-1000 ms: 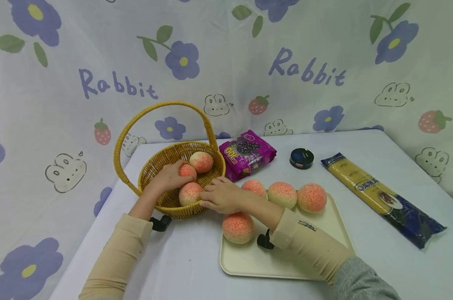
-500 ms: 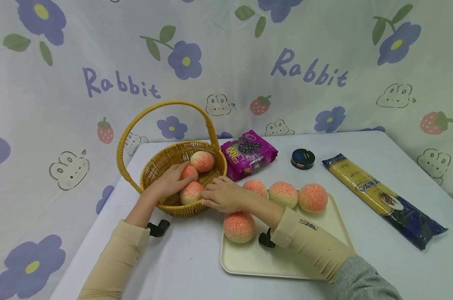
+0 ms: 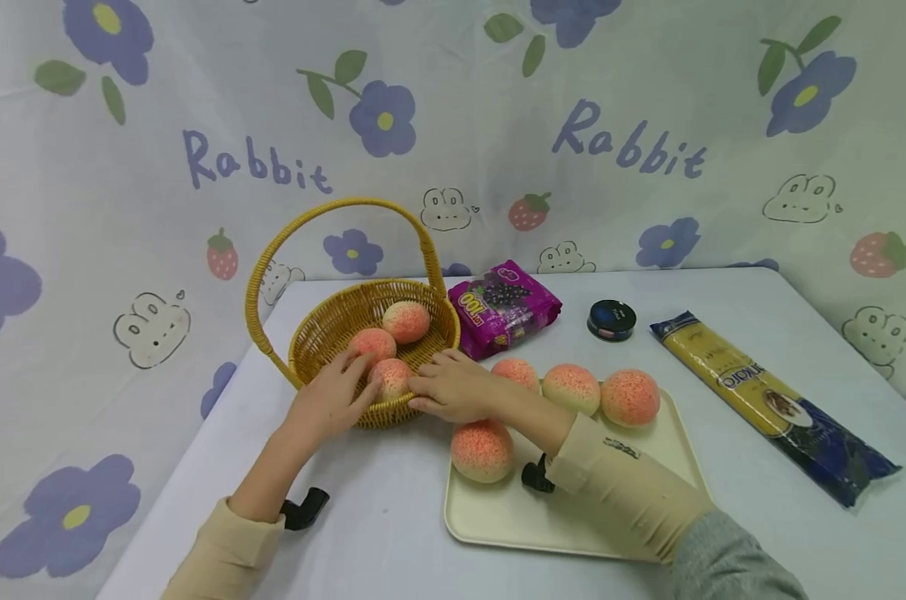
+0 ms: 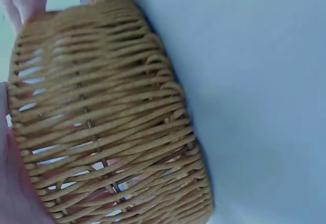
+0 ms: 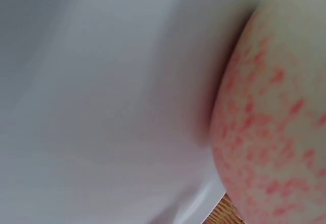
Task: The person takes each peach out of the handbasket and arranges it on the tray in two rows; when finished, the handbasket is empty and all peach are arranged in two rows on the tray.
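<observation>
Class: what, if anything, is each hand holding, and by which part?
The right hand appears to hold the yellow-brown wicker basket by its near-right rim; the left hand seems to hold nothing.

3 peaches [image 3: 406, 322] are seen in wicker basket [image 3: 340, 321], w/ near R rim gripped by R hand [image 3: 453, 385]; L hand [image 3: 332, 400] is held over near rim. 4 more are set on tray [image 3: 513, 521], R.
</observation>
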